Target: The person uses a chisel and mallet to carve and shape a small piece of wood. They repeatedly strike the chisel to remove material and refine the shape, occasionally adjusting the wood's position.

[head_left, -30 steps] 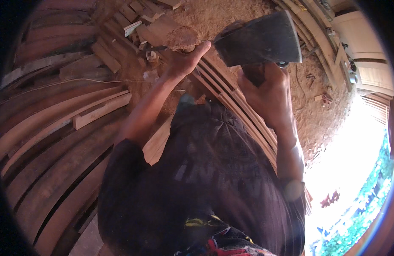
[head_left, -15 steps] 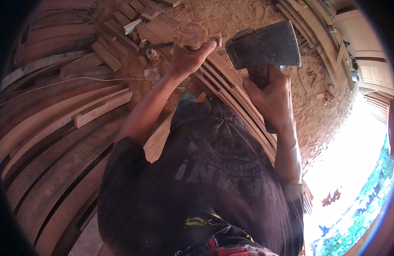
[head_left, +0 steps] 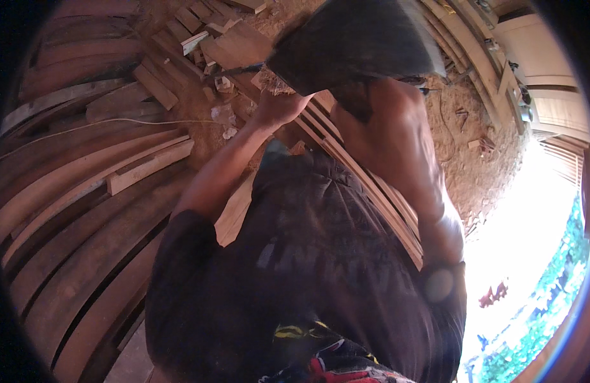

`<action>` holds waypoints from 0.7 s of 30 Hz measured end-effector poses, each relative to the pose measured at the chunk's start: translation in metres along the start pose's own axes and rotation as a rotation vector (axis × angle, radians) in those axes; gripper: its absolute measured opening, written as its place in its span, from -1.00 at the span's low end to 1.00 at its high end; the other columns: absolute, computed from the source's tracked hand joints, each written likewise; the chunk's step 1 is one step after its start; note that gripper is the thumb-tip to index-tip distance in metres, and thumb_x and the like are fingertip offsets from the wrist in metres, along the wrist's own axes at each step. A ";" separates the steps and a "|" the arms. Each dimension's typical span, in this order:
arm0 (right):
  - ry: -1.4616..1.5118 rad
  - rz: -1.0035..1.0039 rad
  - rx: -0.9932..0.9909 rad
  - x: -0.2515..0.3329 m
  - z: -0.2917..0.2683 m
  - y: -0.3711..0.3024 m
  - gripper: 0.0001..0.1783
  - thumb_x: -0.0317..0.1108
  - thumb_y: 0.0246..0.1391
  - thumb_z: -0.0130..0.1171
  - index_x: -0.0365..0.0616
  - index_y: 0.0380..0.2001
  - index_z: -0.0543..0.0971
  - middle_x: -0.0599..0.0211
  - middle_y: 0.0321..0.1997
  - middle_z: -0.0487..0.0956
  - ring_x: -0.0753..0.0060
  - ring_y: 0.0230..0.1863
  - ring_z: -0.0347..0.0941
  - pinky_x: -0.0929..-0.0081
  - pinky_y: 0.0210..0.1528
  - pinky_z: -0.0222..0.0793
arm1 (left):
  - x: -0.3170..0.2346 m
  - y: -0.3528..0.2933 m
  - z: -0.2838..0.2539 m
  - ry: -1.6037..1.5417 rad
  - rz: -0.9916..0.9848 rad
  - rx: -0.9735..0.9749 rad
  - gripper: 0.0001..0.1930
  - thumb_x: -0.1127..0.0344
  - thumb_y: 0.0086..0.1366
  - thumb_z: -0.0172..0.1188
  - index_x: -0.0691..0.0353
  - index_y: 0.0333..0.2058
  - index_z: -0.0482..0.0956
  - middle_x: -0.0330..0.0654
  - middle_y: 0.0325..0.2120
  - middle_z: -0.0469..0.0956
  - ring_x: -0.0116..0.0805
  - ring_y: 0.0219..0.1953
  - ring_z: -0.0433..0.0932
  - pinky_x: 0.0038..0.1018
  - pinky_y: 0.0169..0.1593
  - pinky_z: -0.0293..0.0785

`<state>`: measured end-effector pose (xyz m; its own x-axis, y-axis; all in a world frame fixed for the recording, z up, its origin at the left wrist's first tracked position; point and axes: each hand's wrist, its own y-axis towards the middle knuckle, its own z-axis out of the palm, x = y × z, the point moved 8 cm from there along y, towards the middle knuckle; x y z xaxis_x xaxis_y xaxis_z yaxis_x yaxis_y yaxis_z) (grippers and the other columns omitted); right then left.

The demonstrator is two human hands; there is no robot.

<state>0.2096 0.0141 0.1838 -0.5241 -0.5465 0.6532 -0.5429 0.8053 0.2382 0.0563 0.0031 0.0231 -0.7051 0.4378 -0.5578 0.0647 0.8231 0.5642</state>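
We grip a hatchet (head_left: 352,48) in our right hand (head_left: 378,121), its blurred head raised directly above our left hand (head_left: 279,105), whose fingers clasp a wood piece (head_left: 272,83) over the slats (head_left: 346,159).

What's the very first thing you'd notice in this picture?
The big dark axe head at the top middle, blurred and large, stands out first; the right hand grips its handle just below. To its left, the left hand holds a piece of wood that is mostly hidden behind the axe. Long curved planks fill the left side, and sawdust covers the ground on the right.
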 end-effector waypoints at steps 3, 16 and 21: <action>-0.013 -0.011 -0.025 0.002 0.010 -0.005 -0.79 -0.36 -0.04 0.36 -0.30 -0.51 0.58 -0.14 -0.48 0.58 -0.31 -0.35 0.59 -0.09 -0.34 0.51 | 0.001 -0.005 0.003 -0.017 0.041 -0.041 -0.72 0.34 0.24 0.38 0.19 -0.06 0.69 -0.09 -0.09 0.68 -0.02 0.01 0.62 -0.17 0.08 0.53; 0.126 0.263 -0.050 -0.050 0.006 -0.032 -0.74 -0.38 -0.01 0.35 -0.39 -0.32 0.61 -0.24 -0.35 0.65 -0.29 -0.28 0.64 0.03 -0.21 0.54 | 0.029 0.034 -0.020 -0.748 -0.434 -0.118 -0.89 0.41 0.41 0.31 0.08 -0.29 0.54 -0.38 -0.61 0.40 -0.63 -0.69 0.20 -0.50 -0.60 0.14; 0.080 0.373 -0.025 -0.060 0.002 -0.039 -0.67 -0.36 -0.02 0.35 -0.41 -0.23 0.63 -0.25 -0.33 0.66 -0.27 -0.22 0.67 0.09 -0.15 0.56 | 0.026 0.032 -0.008 -0.774 -0.454 -0.101 -0.87 0.41 0.35 0.37 0.15 -0.37 0.58 -0.40 -0.58 0.46 -0.59 -0.59 0.37 -0.48 -0.52 0.24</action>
<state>0.2607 0.0154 0.1336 -0.6294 -0.1959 0.7520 -0.3077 0.9514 -0.0097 0.0345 0.0384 0.0315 0.0268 0.2290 -0.9730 -0.1922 0.9564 0.2198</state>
